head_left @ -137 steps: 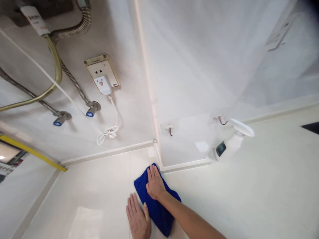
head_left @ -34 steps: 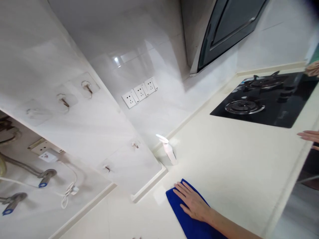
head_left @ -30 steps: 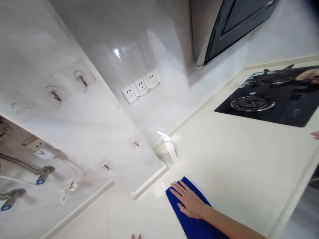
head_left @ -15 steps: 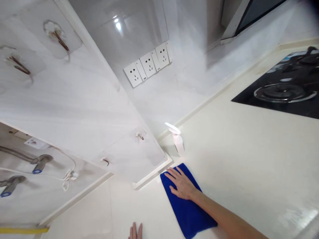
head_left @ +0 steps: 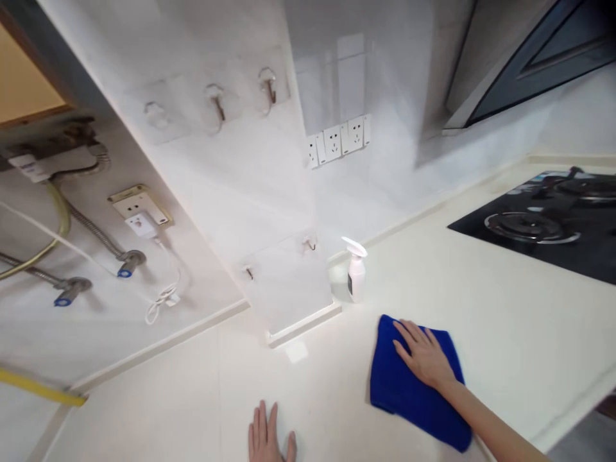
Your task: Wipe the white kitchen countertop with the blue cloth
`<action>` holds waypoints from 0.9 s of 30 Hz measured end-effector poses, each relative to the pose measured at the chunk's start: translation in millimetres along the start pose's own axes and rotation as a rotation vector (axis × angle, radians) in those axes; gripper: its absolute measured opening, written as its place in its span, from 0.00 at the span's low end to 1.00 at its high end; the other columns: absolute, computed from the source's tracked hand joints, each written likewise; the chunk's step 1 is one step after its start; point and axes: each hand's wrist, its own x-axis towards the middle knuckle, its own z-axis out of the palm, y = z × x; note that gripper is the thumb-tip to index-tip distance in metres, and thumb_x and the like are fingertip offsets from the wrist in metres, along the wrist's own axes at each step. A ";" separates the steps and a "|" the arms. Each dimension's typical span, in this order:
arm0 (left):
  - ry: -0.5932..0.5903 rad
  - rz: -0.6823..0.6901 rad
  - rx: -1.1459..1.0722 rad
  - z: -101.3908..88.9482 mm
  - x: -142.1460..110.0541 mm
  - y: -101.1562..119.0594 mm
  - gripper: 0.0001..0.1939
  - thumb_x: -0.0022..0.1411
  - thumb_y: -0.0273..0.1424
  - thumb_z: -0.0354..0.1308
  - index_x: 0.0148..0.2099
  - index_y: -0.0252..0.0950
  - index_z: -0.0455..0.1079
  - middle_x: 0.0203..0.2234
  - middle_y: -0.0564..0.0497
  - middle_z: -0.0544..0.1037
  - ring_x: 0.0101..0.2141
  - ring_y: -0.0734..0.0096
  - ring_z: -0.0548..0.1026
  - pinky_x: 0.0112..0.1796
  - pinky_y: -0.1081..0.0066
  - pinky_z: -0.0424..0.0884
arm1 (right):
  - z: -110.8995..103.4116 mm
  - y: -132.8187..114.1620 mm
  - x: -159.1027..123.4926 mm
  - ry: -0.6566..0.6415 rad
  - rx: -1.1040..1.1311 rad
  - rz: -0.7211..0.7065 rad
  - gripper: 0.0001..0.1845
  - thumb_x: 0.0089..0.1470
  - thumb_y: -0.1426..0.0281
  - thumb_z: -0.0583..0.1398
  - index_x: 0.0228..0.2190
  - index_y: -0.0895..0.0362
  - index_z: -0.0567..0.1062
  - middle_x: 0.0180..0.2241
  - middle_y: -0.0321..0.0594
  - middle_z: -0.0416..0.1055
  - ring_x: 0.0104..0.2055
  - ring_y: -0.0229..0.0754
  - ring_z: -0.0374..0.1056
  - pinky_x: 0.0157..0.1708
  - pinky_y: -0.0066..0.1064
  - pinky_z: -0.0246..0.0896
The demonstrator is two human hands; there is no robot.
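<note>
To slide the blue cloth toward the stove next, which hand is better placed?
Likely the right hand: it already lies spread on the blue cloth and is nearer the stove. The left hand is off the cloth, farther from the stove.

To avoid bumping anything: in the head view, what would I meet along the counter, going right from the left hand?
Left hand, spray bottle, blue cloth with the right hand on it, stove.

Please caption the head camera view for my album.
Right hand on a blue cloth, left hand palm-down, spray bottle standing on the pale counter.
</note>
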 end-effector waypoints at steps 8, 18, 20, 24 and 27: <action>-0.002 0.032 0.004 -10.2 -2.6 4.0 0.28 0.68 0.35 0.49 0.68 0.45 0.55 0.68 0.44 0.61 0.68 0.55 0.59 0.63 0.46 0.67 | -3.7 -4.4 -48.6 0.121 -0.163 0.331 0.39 0.61 0.56 0.36 0.62 0.66 0.62 0.64 0.59 0.58 0.68 0.62 0.50 0.66 0.63 0.42; 0.028 0.051 0.006 -3.5 -2.7 1.8 0.25 0.69 0.34 0.47 0.67 0.42 0.58 0.67 0.41 0.64 0.66 0.52 0.61 0.62 0.46 0.68 | -0.7 -154.6 -71.6 0.101 -0.232 0.233 0.31 0.64 0.66 0.43 0.62 0.70 0.61 0.64 0.66 0.58 0.68 0.66 0.51 0.64 0.66 0.41; 0.034 0.048 -0.005 -3.5 -2.7 2.3 0.25 0.68 0.34 0.47 0.67 0.42 0.58 0.67 0.40 0.64 0.66 0.52 0.61 0.62 0.46 0.68 | 5.4 -184.0 -77.8 0.065 -0.216 0.166 0.30 0.64 0.67 0.43 0.62 0.68 0.61 0.64 0.65 0.57 0.68 0.65 0.51 0.65 0.65 0.41; 0.035 0.048 -0.017 -4.6 -2.2 2.6 0.26 0.68 0.34 0.47 0.67 0.42 0.58 0.67 0.40 0.64 0.66 0.52 0.61 0.62 0.45 0.67 | 14.0 -234.4 -92.2 -0.017 -0.157 0.000 0.29 0.64 0.66 0.45 0.63 0.62 0.61 0.66 0.55 0.57 0.69 0.59 0.51 0.68 0.60 0.40; 0.038 0.048 -0.029 -5.9 -1.4 2.3 0.26 0.68 0.34 0.47 0.67 0.42 0.58 0.66 0.40 0.64 0.66 0.52 0.61 0.62 0.45 0.67 | 9.0 -255.5 -108.5 -0.112 -0.071 -0.104 0.29 0.63 0.66 0.46 0.64 0.59 0.60 0.67 0.50 0.54 0.70 0.56 0.49 0.68 0.59 0.41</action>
